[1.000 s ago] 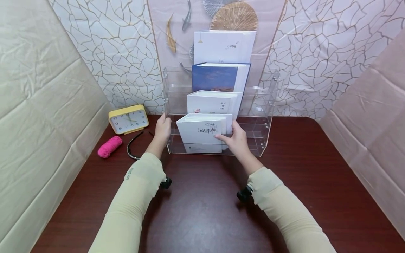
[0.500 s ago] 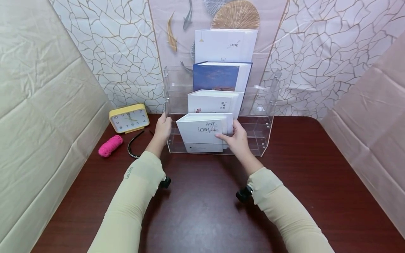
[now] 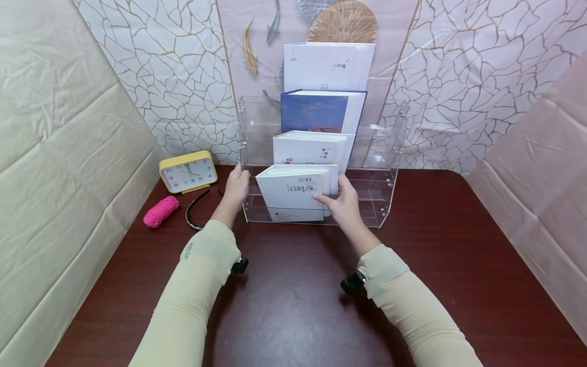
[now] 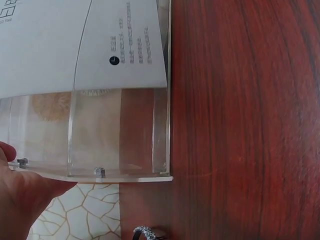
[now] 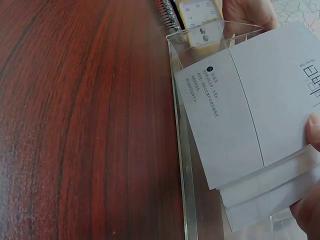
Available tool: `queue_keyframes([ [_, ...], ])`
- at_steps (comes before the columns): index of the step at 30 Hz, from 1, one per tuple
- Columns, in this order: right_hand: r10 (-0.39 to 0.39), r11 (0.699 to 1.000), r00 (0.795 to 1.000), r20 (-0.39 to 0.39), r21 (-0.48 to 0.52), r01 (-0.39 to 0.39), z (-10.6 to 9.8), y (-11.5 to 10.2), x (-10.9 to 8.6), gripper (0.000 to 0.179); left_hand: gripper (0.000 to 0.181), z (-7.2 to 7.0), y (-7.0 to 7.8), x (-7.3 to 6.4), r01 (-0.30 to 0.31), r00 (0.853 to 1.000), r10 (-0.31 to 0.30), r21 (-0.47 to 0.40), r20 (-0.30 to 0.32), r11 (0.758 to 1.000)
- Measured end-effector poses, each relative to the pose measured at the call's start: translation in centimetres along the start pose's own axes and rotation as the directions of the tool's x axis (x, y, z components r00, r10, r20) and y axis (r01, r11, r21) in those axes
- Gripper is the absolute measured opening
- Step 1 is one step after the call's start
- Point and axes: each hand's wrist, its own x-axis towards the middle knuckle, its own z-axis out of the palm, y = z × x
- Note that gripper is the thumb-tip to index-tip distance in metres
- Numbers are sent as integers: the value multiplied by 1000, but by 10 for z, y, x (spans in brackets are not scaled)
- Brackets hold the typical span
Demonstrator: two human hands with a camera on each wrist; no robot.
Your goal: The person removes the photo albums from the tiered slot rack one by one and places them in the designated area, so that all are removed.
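Note:
A clear acrylic tiered rack stands on the table with books leaning in it. My left hand grips the rack's left side panel, the thumb over its edge. My right hand pinches the right side of a white book in the lowest front tier, thumb on its cover and fingers behind. The book's cover has black characters, and its bottom sits inside the front lip in the right wrist view. Behind it rise another white book, a blue-covered book and a white book at the top.
Left of the rack stand a yellow alarm clock, a pink yarn skein and a dark headband with a beaded edge. The dark red wooden table extends in front. Fabric-covered walls enclose the back and sides.

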Motion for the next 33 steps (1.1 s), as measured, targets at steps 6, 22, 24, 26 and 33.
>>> queue_keyframes([
  [6, -3, 1000, 1000, 6, 5, 3, 0, -2, 1, 43, 46, 0, 1, -1, 10, 1000, -10, -18, 12, 1000],
  [22, -50, 996, 998, -28, 66, 52, -2, 23, 15, 43, 49, -1, -1, 3, 8, 1000, -7, -65, 18, 998],
  [24, -48, 997, 998, -28, 67, 49, -3, 22, 15, 43, 49, -1, 0, 2, 11, 1000, -9, -69, 19, 998],
  [26, -38, 997, 999, -32, 73, 40, -5, 21, 15, 43, 50, -1, 0, 1, 9, 1000, -8, -72, 21, 997],
  [33, -20, 995, 999, -39, 97, 23, -12, 4, 12, 39, 50, 1, 0, 1, 4, 1000, -3, -78, 15, 997],
])
